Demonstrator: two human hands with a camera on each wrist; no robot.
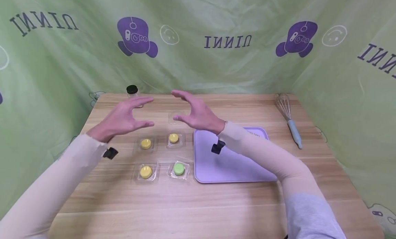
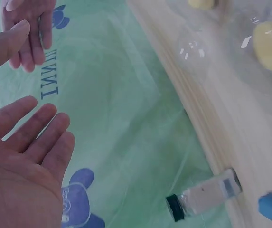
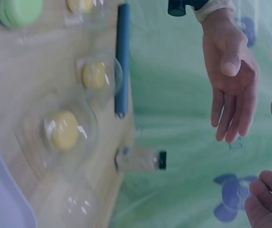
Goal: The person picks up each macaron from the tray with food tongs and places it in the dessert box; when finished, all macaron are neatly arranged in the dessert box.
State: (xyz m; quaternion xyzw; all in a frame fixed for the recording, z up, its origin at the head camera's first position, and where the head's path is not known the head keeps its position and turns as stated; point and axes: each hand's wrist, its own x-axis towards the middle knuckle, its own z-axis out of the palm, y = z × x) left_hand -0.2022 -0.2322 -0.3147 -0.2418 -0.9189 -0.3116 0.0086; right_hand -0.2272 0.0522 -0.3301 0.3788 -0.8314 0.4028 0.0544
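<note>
Both hands are raised above the table, palms facing each other with a gap between them. My left hand (image 1: 119, 119) has its fingers straight, thumb apart, and holds nothing. Across from it, my right hand (image 1: 201, 116) is likewise spread and holds nothing. Below and between them lie three yellow macarons (image 1: 146, 144) and a green macaron (image 1: 178, 169), each in a clear plastic case. One more clear case (image 1: 172, 118), partly behind the right thumb, shows no macaron. Under the right forearm lies a purple tray (image 1: 235, 167), its far side partly covered.
A clear jar with a black lid (image 1: 132, 90) stands at the back left, partly behind the left hand. A whisk (image 1: 290, 120) with a blue handle lies at the right. In the right wrist view a dark blue bar (image 3: 122, 61) lies along the table edge. Green printed cloth (image 1: 182, 67) surrounds the table.
</note>
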